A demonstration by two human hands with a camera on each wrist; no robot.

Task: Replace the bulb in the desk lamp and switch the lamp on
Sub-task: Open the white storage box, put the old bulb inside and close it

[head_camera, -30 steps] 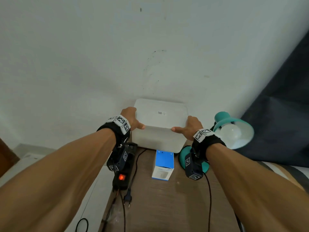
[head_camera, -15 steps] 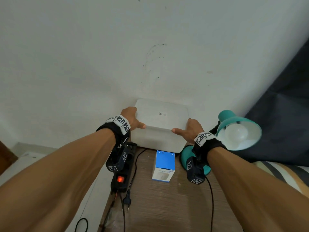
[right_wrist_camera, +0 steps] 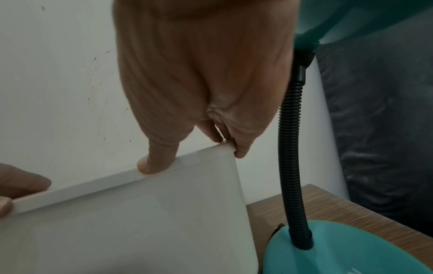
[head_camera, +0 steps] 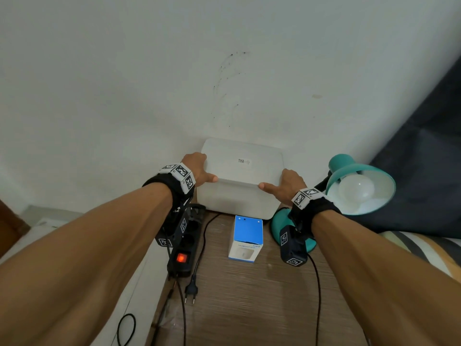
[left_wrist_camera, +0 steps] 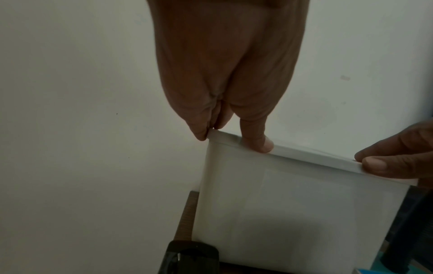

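Nearest on the wooden desk (head_camera: 249, 308) lie a loose plug (head_camera: 191, 288) and a power strip (head_camera: 183, 255) with its red switch lit. Beyond, a blue bulb box (head_camera: 247, 237) stands beside the teal desk lamp (head_camera: 359, 186), a bulb (head_camera: 356, 189) seated in its shade. Farthest, the left hand (head_camera: 197, 168) and right hand (head_camera: 287, 186) each grasp the lid edge of a white container (head_camera: 239, 196) against the wall.

Right hand (right_wrist_camera: 201, 77) gripping the right end of the white lid (right_wrist_camera: 112, 182) on a white box (right_wrist_camera: 131, 228), thumb pressed on its front edge, fingers curled over the corner. Fingertips of the left hand (right_wrist_camera: 21, 187) pinching the same lid at far left. Just beside the box, teal lamp base (right_wrist_camera: 346, 252) on the wooden tabletop (right_wrist_camera: 351, 209), black ribbed neck (right_wrist_camera: 291, 144) rising upward.
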